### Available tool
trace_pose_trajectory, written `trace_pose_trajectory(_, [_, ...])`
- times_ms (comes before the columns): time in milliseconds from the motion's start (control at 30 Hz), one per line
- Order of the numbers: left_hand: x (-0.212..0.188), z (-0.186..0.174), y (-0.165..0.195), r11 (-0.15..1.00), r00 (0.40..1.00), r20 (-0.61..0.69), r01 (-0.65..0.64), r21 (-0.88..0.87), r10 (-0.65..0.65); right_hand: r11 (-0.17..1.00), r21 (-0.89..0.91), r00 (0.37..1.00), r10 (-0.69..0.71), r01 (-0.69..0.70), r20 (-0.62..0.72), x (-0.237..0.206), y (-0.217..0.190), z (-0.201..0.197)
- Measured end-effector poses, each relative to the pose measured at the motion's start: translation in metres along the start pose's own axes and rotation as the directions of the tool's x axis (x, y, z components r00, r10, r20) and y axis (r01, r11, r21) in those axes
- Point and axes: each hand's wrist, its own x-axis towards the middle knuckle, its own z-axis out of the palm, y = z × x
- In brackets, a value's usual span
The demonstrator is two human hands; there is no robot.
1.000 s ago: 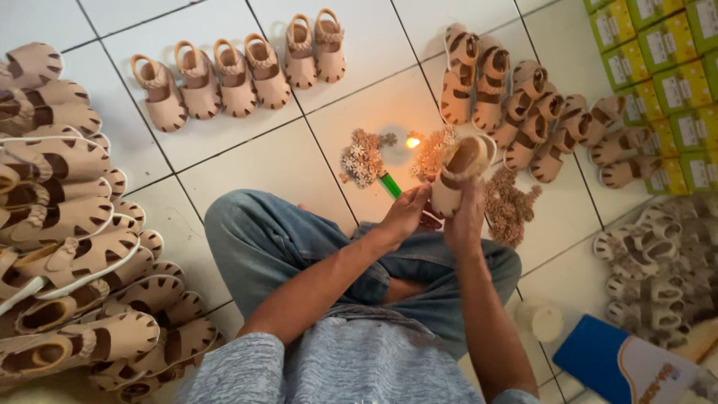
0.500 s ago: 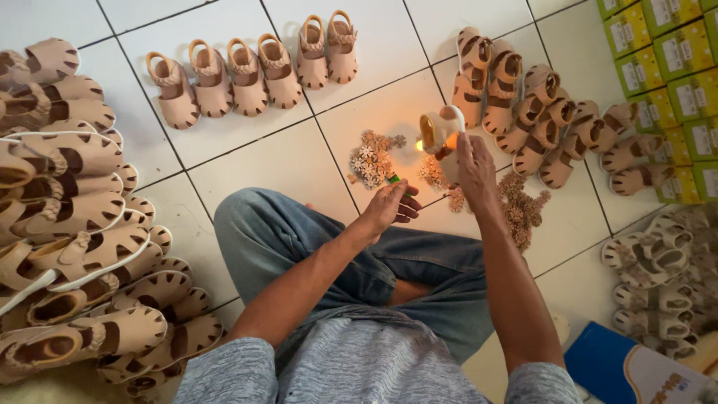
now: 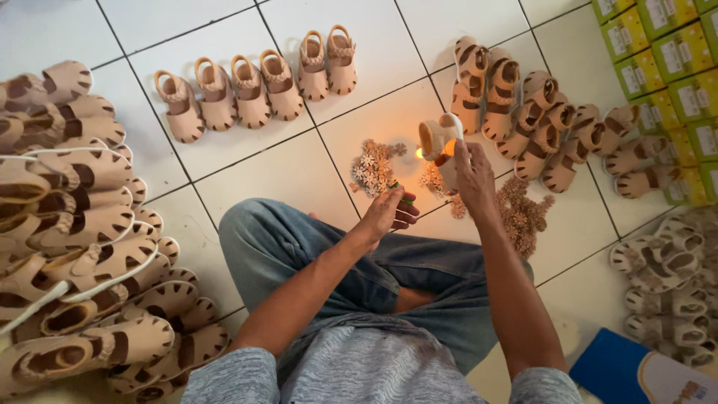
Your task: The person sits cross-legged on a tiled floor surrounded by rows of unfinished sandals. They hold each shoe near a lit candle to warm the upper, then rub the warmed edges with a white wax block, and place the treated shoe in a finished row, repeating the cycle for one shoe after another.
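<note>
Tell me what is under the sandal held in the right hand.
Under the sandal in the right hand, an orange glow lights the white floor tile. Small flower trims lie beside. The flame's source is hidden.

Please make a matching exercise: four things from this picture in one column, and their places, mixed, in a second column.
1. small beige sandal held by the right hand
2. stack of green and yellow cardboard boxes
3. big heap of tan sandals
4. blue flat box

a. left edge
b. bottom right corner
c. beside the small flame
d. top right corner

Pairs: 1-c, 2-d, 3-a, 4-b
</note>
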Motion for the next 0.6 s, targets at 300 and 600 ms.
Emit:
trace_pose_trajectory(300, [-0.026,0.040,0.024,0.843,0.977,0.074,-0.133,-0.521,0.199,0.757,0.640,0.991,0.107,-0.134,0.080,-0.080,0.015,0.023])
trace_pose_trajectory(600, [-0.085,0.051,0.072,0.950,0.972,0.085,-0.193,-0.245,0.219,0.827,-0.070,0.816,-0.562,0.558,-0.135,-0.121,-0.016,-0.015])
